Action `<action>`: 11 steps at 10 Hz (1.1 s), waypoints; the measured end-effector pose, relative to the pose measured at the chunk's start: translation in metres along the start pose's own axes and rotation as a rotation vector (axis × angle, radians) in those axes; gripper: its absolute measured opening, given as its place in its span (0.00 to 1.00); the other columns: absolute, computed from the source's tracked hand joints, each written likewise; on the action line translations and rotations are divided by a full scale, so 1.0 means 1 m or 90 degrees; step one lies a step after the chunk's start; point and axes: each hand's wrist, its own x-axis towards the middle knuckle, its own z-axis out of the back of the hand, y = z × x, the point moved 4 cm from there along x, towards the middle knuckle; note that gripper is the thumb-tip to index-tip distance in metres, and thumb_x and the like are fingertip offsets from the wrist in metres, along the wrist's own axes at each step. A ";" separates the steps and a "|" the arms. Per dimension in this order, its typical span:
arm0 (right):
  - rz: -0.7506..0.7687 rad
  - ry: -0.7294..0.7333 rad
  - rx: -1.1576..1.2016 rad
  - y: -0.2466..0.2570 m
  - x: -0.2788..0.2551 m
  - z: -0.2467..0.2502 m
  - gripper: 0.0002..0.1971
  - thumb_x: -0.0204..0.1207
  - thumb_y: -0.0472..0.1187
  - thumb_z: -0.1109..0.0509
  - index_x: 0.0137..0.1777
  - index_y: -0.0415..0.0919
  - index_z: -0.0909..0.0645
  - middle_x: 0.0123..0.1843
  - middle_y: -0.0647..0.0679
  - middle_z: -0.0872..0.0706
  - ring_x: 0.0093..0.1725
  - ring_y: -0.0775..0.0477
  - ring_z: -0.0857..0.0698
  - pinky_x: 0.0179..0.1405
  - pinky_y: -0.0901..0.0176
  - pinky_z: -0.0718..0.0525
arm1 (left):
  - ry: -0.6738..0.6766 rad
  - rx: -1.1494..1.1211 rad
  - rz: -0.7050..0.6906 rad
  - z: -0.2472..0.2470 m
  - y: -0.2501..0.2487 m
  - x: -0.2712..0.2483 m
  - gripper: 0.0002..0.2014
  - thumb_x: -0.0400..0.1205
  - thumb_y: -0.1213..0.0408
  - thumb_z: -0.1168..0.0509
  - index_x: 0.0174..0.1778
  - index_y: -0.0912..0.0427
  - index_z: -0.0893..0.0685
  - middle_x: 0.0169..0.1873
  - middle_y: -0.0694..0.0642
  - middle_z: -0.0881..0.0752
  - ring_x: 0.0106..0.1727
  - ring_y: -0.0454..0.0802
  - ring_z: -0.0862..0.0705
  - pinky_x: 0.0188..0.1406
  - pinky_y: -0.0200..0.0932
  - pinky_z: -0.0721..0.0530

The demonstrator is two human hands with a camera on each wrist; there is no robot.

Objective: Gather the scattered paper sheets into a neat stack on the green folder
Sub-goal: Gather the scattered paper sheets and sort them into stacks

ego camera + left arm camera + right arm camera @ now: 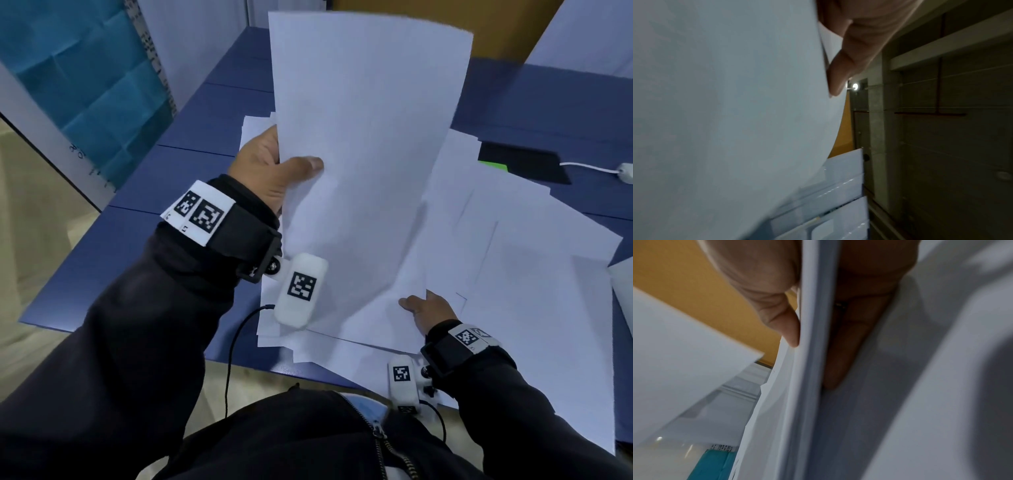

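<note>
On blue table (191, 161): scattered sheets (534, 240) | teal panel (85, 75) left

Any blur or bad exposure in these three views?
Head: mostly sharp, wide-angle bend at the edges, lifted sheets slightly soft. Left wrist: sheets fill the frame, background dark, thumb blurred. Right wrist: close, soft focus, fingers in shadow.

Your held sheets (370, 137) are plain white and blank, raised nearly upright, bowing slightly, their lower corner reaching down to the pile. The loose sheets (534, 274) lie flat, fanned and overlapping at odd angles across the blue worktop (191, 164). Of the green folder (495, 167), only a bright corner shows, poking out from under the far sheets.
</note>
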 end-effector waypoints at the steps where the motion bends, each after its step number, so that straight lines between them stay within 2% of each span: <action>1: 0.005 -0.014 -0.064 -0.001 0.005 -0.001 0.11 0.78 0.32 0.37 0.58 0.33 0.20 0.52 0.37 0.17 0.45 0.45 0.22 0.43 0.58 0.28 | -0.032 0.091 0.070 0.021 0.046 0.014 0.15 0.74 0.79 0.34 0.50 0.56 0.16 0.40 0.44 0.09 0.44 0.44 0.11 0.50 0.40 0.14; 2: -0.039 -0.032 -0.106 -0.004 0.009 0.002 0.18 0.84 0.35 0.45 0.71 0.31 0.28 0.68 0.38 0.21 0.56 0.44 0.22 0.50 0.58 0.27 | -0.045 0.294 0.170 0.049 0.102 0.028 0.15 0.77 0.73 0.33 0.59 0.60 0.18 0.50 0.52 0.12 0.54 0.54 0.13 0.60 0.46 0.17; 3: -0.070 -0.055 -0.107 0.003 0.001 0.005 0.19 0.85 0.37 0.45 0.73 0.32 0.29 0.72 0.35 0.23 0.70 0.37 0.24 0.52 0.58 0.27 | -0.015 0.493 0.279 0.068 0.141 0.038 0.17 0.78 0.72 0.36 0.63 0.65 0.22 0.52 0.61 0.16 0.53 0.59 0.17 0.54 0.46 0.20; 4: -0.098 -0.048 -0.022 0.003 -0.002 0.005 0.20 0.83 0.40 0.41 0.71 0.32 0.26 0.72 0.36 0.23 0.72 0.38 0.25 0.50 0.65 0.33 | 0.017 0.649 0.354 0.071 0.157 0.043 0.21 0.79 0.69 0.38 0.70 0.65 0.29 0.57 0.65 0.19 0.55 0.62 0.18 0.53 0.48 0.21; 5: -0.114 -0.067 0.095 -0.002 0.001 0.008 0.20 0.84 0.47 0.42 0.71 0.37 0.25 0.72 0.40 0.23 0.71 0.41 0.25 0.56 0.67 0.34 | 0.069 0.726 0.384 0.062 0.167 0.049 0.26 0.81 0.68 0.41 0.75 0.65 0.37 0.70 0.66 0.25 0.65 0.64 0.21 0.60 0.48 0.23; 6: -0.106 -0.038 0.129 -0.002 0.001 0.008 0.22 0.79 0.55 0.36 0.66 0.42 0.22 0.69 0.45 0.21 0.68 0.44 0.23 0.71 0.62 0.33 | 0.099 0.735 0.362 0.049 0.172 0.056 0.27 0.83 0.69 0.44 0.79 0.60 0.42 0.70 0.64 0.26 0.65 0.61 0.22 0.55 0.43 0.27; 7: -0.066 0.006 0.132 -0.005 0.003 0.002 0.37 0.64 0.65 0.25 0.67 0.42 0.25 0.70 0.52 0.24 0.67 0.49 0.24 0.76 0.50 0.33 | 0.126 0.749 0.339 0.035 0.176 0.062 0.27 0.83 0.70 0.46 0.79 0.58 0.42 0.60 0.62 0.23 0.53 0.56 0.24 0.50 0.41 0.31; 8: -0.070 0.050 0.091 0.000 -0.002 0.000 0.42 0.62 0.54 0.20 0.74 0.36 0.31 0.72 0.46 0.24 0.69 0.43 0.23 0.72 0.54 0.30 | 0.164 0.735 0.314 0.020 0.182 0.067 0.27 0.82 0.70 0.46 0.78 0.56 0.40 0.54 0.59 0.22 0.49 0.54 0.24 0.50 0.42 0.28; 9: -0.076 0.042 0.079 -0.003 -0.002 0.004 0.22 0.78 0.33 0.33 0.72 0.34 0.29 0.65 0.48 0.24 0.57 0.46 0.20 0.53 0.66 0.25 | 0.173 0.778 0.341 0.013 0.188 0.070 0.32 0.83 0.69 0.46 0.82 0.53 0.51 0.76 0.62 0.35 0.69 0.60 0.26 0.68 0.49 0.27; 10: -0.053 0.031 0.045 -0.001 -0.002 0.003 0.20 0.80 0.36 0.34 0.70 0.34 0.29 0.69 0.45 0.24 0.59 0.45 0.20 0.55 0.66 0.27 | 0.126 0.804 0.358 0.017 0.189 0.071 0.31 0.82 0.68 0.44 0.81 0.57 0.48 0.76 0.62 0.38 0.70 0.62 0.26 0.67 0.50 0.28; 11: -0.073 0.001 0.042 -0.002 0.001 0.003 0.25 0.83 0.43 0.39 0.76 0.30 0.34 0.75 0.37 0.28 0.74 0.40 0.29 0.63 0.59 0.33 | 0.164 0.776 0.363 0.020 0.196 0.068 0.31 0.83 0.69 0.45 0.81 0.57 0.48 0.75 0.63 0.37 0.69 0.64 0.26 0.65 0.50 0.27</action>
